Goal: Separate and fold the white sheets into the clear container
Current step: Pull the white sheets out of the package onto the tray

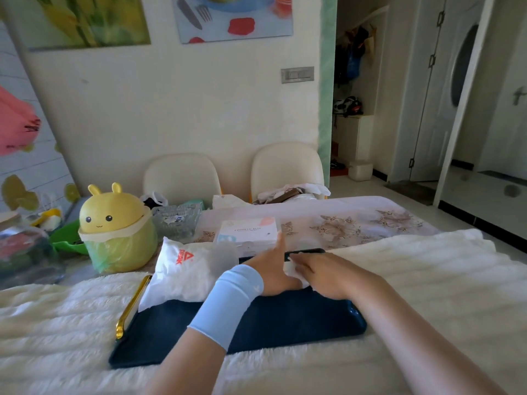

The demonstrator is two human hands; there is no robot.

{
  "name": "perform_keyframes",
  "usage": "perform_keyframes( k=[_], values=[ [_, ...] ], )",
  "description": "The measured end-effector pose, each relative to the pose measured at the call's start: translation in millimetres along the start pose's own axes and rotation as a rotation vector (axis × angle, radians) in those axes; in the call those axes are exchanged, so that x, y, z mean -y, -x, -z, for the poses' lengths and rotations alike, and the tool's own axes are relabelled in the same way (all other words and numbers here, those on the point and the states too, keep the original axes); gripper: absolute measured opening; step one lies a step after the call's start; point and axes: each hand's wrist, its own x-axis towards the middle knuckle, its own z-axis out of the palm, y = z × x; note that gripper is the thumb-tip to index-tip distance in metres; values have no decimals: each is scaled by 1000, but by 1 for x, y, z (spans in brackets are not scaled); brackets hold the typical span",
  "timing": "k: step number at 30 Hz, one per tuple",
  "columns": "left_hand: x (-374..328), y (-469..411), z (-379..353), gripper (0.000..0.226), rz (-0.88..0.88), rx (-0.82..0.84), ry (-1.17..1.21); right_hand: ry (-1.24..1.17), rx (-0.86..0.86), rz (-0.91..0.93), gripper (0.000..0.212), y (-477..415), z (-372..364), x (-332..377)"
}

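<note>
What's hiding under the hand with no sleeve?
A white sheet peeks out from under the right hand, over the dark blue tray. The hand covers most of it, so whether it is folded or several sheets cannot be seen.

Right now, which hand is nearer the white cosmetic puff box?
Left. The left hand reaches forward, its thumb up by the box's right corner. The right hand lies short of the box, resting on a white sheet over the dark tray.
</note>
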Motion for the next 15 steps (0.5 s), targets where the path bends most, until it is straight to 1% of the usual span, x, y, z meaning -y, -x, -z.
perform_keyframes(
  k=[1, 4, 6, 8, 9, 11, 12, 13, 15],
  values=[
    [3, 5, 6, 95, -12, -59, 14, 16, 18, -1, 50, -1, 0, 0],
    [12, 23, 27, 62, -50, -237, -44, 111, -13, 24, 51, -4, 4, 9],
    [25, 33, 41, 49, -17, -371, -94, 174, 58, 20, 48, -3, 8, 19],
    [43, 41, 52, 43, 48, -502, -154, 166, 154, -21, 40, -4, 9, 29],
    [53, 43, 56, 42, 104, -553, -196, 173, 122, -21, 42, -5, 9, 34],
    [69, 49, 62, 42, 242, -612, -288, 209, -92, 45, 52, -9, 10, 46],
    [76, 52, 63, 44, 312, -602, -334, 207, -194, 100, 53, -12, 11, 56],
    [83, 54, 64, 49, 376, -558, -359, 170, -255, 145, 50, -15, 11, 66],
    [97, 56, 63, 59, 441, -459, -311, 85, -286, 183, 44, -23, 9, 86]
  ],
)
